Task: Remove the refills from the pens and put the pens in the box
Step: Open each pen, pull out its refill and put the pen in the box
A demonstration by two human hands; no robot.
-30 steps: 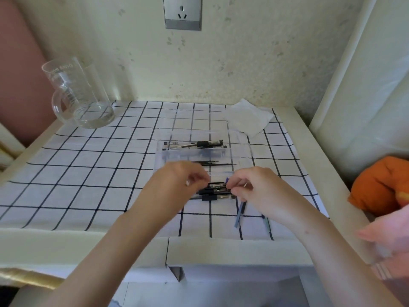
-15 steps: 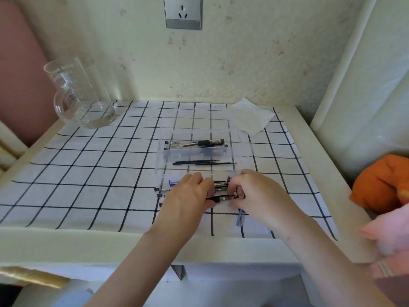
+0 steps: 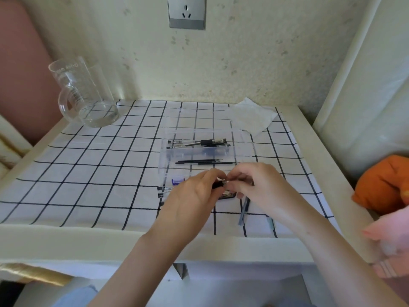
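The left half of the cloth (image 3: 88,173) lies bare from the desk (image 3: 66,240) edge back to the jug (image 3: 81,94) in the far left corner, so a hand could pass there freely. The box (image 3: 164,160) stands mid-desk; its clear walls are hard to see, but the top seems open. Its near side is blocked by the left hand (image 3: 194,196) and right hand (image 3: 261,185), which meet there round a pen (image 3: 218,185). Just left of them lie loose pens (image 3: 164,189), and blue pens (image 3: 243,211) lie beside the right wrist. A tissue (image 3: 252,116) lies behind the box, near the wall (image 3: 243,52). A white panel (image 3: 365,85) crowds the right edge.
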